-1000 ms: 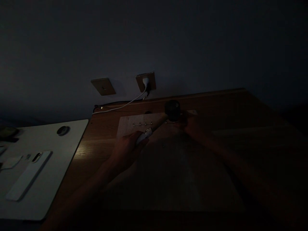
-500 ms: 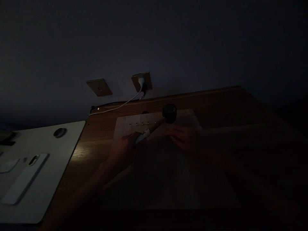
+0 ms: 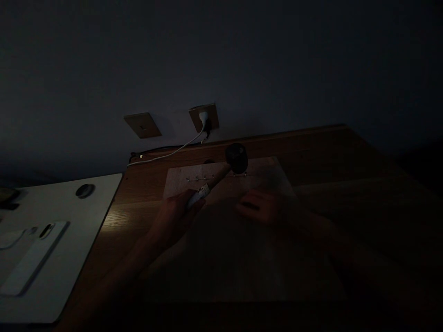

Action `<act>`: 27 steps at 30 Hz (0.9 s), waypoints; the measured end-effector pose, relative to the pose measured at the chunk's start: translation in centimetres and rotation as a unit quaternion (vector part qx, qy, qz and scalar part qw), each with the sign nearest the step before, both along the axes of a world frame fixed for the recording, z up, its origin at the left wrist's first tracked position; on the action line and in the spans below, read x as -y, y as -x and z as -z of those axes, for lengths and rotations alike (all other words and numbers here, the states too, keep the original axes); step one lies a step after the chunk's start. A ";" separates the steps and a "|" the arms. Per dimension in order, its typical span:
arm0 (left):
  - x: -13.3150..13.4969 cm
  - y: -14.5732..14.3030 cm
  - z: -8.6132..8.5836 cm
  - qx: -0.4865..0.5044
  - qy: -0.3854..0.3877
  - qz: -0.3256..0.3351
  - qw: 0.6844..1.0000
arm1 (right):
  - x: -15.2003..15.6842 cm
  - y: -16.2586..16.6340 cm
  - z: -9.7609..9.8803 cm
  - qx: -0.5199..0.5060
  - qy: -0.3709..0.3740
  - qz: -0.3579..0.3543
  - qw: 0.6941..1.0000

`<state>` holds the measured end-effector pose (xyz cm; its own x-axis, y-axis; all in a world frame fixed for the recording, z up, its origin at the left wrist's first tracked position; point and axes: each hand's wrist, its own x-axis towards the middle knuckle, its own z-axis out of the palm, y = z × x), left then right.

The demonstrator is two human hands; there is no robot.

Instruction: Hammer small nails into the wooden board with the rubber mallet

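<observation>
My left hand point(image 3: 178, 210) is closed around the pale grip of a mallet point(image 3: 217, 176). Its black head point(image 3: 236, 158) is tilted up to the right, over the far part of a light board point(image 3: 221, 258). Several small shiny nails point(image 3: 197, 178) stand in a row across that board, and two of them point(image 3: 239, 174) show just below the mallet head. My right hand point(image 3: 261, 206) is near the board's right side, below those two nails. Its fingers are loosely bent, with a dark gap between them, and I see nothing held. Dim light hides fine detail.
The wooden table point(image 3: 318, 157) meets a wall with a switch plate point(image 3: 143, 125) and an outlet point(image 3: 204, 116). A white cable point(image 3: 166, 157) runs from its plug. At left, a white surface point(image 3: 90, 221) bears a phone point(image 3: 34, 258) and a round dark object point(image 3: 85, 190).
The mallet has shifted left and slightly up with my left hand. My right hand has drawn back a little and its fingers have bent more. Two nails at the right now show.
</observation>
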<state>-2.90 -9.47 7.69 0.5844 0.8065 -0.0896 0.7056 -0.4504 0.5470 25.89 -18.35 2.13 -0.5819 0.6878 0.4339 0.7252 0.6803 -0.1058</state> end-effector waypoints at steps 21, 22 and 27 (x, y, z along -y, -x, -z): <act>-0.4 -0.7 1.0 -0.005 -0.007 0.040 0.999 | -4.5 -6.1 3.4 -0.275 0.134 0.326 0.895; -0.3 -0.9 0.9 -0.005 -0.007 0.045 0.999 | -4.7 -6.1 3.4 -0.277 0.135 0.329 0.892; -0.2 -2.8 0.7 -0.014 -0.019 0.068 0.997 | -4.2 -6.0 2.6 -0.269 0.149 0.354 0.883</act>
<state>-0.09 -9.26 7.01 0.6864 0.7229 -0.0791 0.6516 -0.5631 0.5083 31.90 -14.17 -0.49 0.2748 0.9273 0.2541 0.7480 -0.0401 -0.6625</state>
